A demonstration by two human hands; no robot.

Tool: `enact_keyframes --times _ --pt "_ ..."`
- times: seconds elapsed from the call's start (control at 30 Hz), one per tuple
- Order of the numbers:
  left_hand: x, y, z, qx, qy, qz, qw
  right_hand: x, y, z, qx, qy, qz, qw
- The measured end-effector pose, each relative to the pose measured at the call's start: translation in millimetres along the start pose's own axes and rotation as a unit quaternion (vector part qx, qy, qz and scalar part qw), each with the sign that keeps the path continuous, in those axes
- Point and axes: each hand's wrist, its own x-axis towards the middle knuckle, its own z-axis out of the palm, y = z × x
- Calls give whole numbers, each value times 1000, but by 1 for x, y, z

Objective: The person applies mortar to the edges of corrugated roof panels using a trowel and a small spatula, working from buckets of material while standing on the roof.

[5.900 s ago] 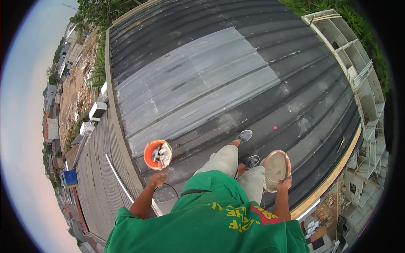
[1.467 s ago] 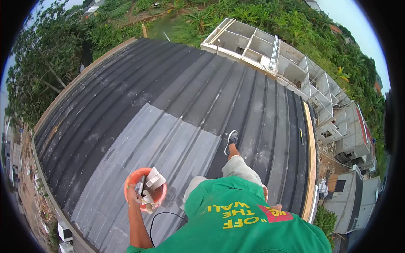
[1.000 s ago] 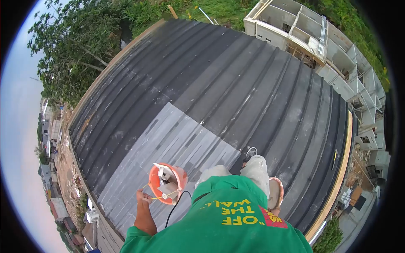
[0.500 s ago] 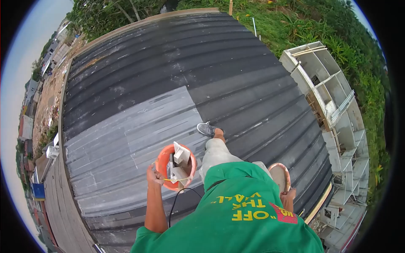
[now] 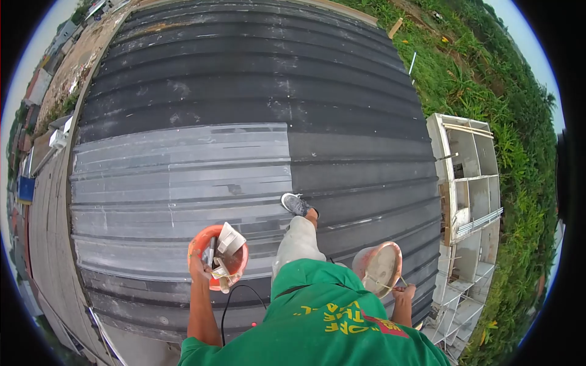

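My left hand (image 5: 199,268) is closed at the near side of an orange bucket (image 5: 196,243), apparently on its handle. Inside that bucket stand a white angular piece (image 5: 230,238) and several tool-like items I cannot name exactly. On the other side of my body, my right hand (image 5: 403,293) grips the thin wire handle of a second bucket (image 5: 361,261), pale with an orange rim. Smooth grey material (image 5: 383,266) fills this one close to its rim. Both buckets hang beside my legs above the roof.
Ribbed dark metal roofing (image 5: 201,79) lies underfoot, with a lighter grey coated patch (image 5: 134,165) ahead to the left. My grey shoe (image 5: 295,204) rests at that patch's edge. Roof edges drop off on both sides. Unfinished walls (image 5: 448,165) stand to the right; a black cable (image 5: 227,305) hangs near me.
My view has turned, so the roof ribs look more level. The orange bucket and left hand appear farther left. The right bucket has swung out into fuller view, and its handle now shows.
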Motion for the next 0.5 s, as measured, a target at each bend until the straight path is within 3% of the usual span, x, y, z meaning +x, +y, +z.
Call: enact_keyframes --times 0.03,0.1,0.2,0.23,0.4,0.47,0.5 --pt "26 -3 -15 -32 0 2 999 -15 1 29 -13 15 4 1000" --pt "-9 31 19 -8 89 -11 996 -10 -1 76 -33 7 15 999" --pt "1 45 19 -71 138 -23 988 -18 3 153 -77 -15 51 996" --pt "-4 55 26 -78 134 -12 988 7 4 173 -87 -18 54 995" --pt "10 117 75 -123 114 13 986 -76 25 298 -82 -53 61 993" --pt "15 145 97 -116 102 -2 988 -85 20 315 -58 -103 84 989" --pt "19 153 107 -118 87 -8 989 -126 24 333 -69 -37 40 996"
